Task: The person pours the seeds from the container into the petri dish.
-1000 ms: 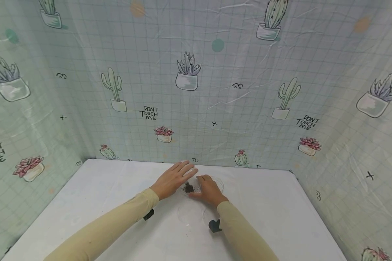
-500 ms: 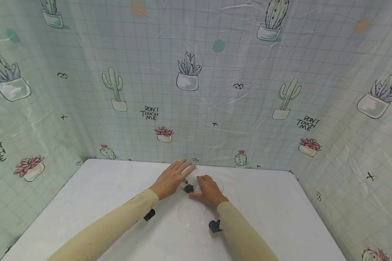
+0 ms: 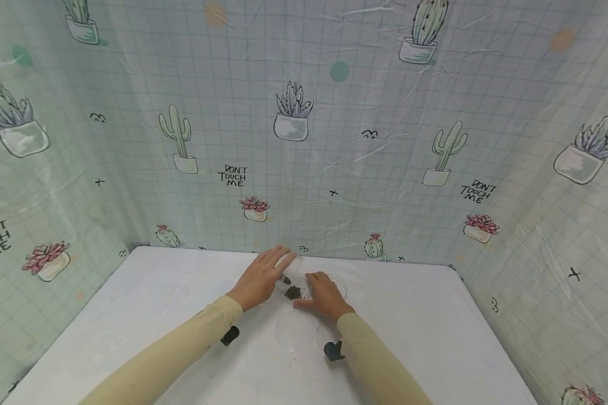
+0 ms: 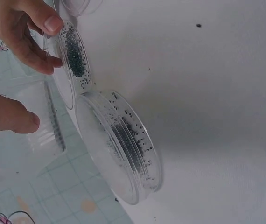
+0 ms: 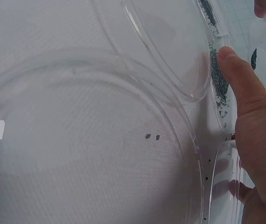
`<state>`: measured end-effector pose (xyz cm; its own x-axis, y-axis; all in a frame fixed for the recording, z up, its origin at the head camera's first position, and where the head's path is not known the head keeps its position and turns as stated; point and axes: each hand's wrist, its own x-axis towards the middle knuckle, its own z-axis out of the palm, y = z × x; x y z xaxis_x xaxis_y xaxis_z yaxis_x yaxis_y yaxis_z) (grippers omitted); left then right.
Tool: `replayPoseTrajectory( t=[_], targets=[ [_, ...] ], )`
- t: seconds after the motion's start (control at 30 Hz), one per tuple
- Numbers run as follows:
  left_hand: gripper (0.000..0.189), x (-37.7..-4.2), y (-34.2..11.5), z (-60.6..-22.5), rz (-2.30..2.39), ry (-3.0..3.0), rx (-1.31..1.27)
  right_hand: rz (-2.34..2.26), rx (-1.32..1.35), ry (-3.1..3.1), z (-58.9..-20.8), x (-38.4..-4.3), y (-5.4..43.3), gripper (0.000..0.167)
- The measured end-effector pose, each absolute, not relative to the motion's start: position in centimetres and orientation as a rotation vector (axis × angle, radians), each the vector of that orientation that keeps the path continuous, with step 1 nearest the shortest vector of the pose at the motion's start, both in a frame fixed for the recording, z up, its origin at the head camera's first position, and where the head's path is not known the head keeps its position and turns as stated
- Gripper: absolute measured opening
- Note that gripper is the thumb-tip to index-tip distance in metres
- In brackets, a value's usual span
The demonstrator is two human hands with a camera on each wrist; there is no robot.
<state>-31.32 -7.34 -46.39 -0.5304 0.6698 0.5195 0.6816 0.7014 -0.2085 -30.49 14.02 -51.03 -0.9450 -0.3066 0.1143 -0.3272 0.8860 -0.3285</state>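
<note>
My left hand (image 3: 260,278) pinches a clear, flexible-looking plastic bag (image 4: 23,140), tilted, with dark granules gathered along its edge. To the right, my right hand (image 3: 326,295) holds a clear petri dish (image 4: 89,77) on the table, thumb and fingers about its rim. A pile of dark granules (image 3: 293,292) lies in that dish, with stray grains scattered round it. In the left wrist view another petri dish (image 4: 147,140), also holding granules, stands beside it. The left fingertips are mostly out of sight in the left wrist view.
Clear round dishes or lids stand close by: one in front of the hands (image 3: 295,332), one behind the right hand (image 3: 340,284). A large clear dish (image 5: 77,154) fills the right wrist view's foreground. Loose grains dot the white table (image 3: 182,281). A cactus-print curtain (image 3: 304,157) surrounds it.
My left hand has drawn slightly left, away from the granule pile, and a small dark patch of granules now shows beside its fingers. The right hand has stayed put.
</note>
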Motion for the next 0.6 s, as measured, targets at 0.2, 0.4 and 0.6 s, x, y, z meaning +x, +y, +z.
replayPoseTrajectory(
  t=[0.2,0.4,0.6],
  targets=[
    [0.083,-31.20,-7.63,-46.59,-0.063,-2.322,-1.014,0.512,0.503,-2.992,-51.19,-30.53,14.02,0.088],
    [0.087,-31.04,-7.77,-46.58,-0.146,-2.356,-0.966,0.492,0.500,-2.993,-51.25,-30.52,14.03,0.088],
    [0.095,-31.06,-8.10,-46.63,-0.204,-2.396,-0.898,0.517,0.504,-2.982,-51.14,-30.38,14.03,0.087]
  ],
)
